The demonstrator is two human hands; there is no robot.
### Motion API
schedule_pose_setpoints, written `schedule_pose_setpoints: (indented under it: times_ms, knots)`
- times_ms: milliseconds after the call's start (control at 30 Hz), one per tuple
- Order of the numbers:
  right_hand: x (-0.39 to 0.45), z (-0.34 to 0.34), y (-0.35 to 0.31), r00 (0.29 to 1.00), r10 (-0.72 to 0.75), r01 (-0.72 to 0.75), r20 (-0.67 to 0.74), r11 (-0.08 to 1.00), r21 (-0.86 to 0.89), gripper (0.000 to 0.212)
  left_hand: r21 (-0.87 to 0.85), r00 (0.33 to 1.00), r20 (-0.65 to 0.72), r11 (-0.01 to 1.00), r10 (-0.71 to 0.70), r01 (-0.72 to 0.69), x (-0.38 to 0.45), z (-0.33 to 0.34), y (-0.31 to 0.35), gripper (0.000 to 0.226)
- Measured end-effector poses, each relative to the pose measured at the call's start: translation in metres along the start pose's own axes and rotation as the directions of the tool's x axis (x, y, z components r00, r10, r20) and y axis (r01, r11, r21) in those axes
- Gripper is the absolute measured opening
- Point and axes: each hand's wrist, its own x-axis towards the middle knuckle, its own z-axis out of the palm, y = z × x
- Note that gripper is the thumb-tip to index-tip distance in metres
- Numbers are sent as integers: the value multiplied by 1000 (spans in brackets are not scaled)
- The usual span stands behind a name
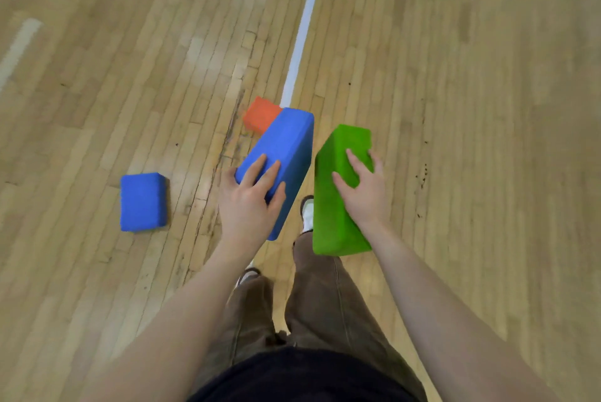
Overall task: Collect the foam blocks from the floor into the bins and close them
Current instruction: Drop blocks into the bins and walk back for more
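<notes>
My left hand (248, 198) grips a long blue foam block (286, 148), fingers curled over its upper face, and holds it in the air. My right hand (362, 182) grips a long green foam block (335, 206) the same way, just to the right of the blue one. A smaller blue foam block (143, 201) lies flat on the wooden floor to the left. An orange foam block (260, 113) lies on the floor beyond, partly hidden behind the held blue block. No bin is in view.
A white painted line (304, 24) runs up the wooden floor from the centre. My legs in brown trousers and a white shoe (307, 211) show below the held blocks. Bare floorboards spread to the right and far left.
</notes>
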Motion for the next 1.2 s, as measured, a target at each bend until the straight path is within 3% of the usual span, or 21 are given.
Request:
schedule_pose_setpoints:
  times_ms: [100, 233, 400, 533, 700, 833, 933, 1200]
  knots:
    - [-47, -30, 32, 981, 130, -126, -147, 991, 36, 55, -91, 981, 89, 982, 175, -167, -9, 4, 35, 33]
    - [-108, -73, 97, 894, 329, -299, -305, 944, 140, 56, -227, 892, 179, 900, 414, -372, -23, 25, 106, 33]
    - [-168, -123, 184, 667, 603, -517, -439, 798, 310, 55, -388, 726, 176, 725, 665, -569, -48, 72, 224, 31]
    - [-187, -165, 260, 485, 725, -581, -490, 685, 439, 54, -501, 552, 176, 557, 815, -663, -70, 129, 330, 31]
    - [-183, -236, 345, 354, 789, -624, -503, 599, 502, 54, -578, 421, 193, 449, 887, -681, -82, 191, 454, 33]
    - [-164, -303, 398, 316, 794, -591, -519, 593, 548, 54, -554, 394, 181, 424, 901, -716, -75, 222, 529, 34]
    - [-141, -352, 429, 310, 786, -562, -535, 605, 564, 54, -536, 423, 200, 461, 884, -707, -63, 243, 566, 34]
    - [-31, -453, 517, 410, 758, -588, -508, 645, 489, 56, -470, 539, 259, 592, 802, -655, -13, 338, 639, 39]
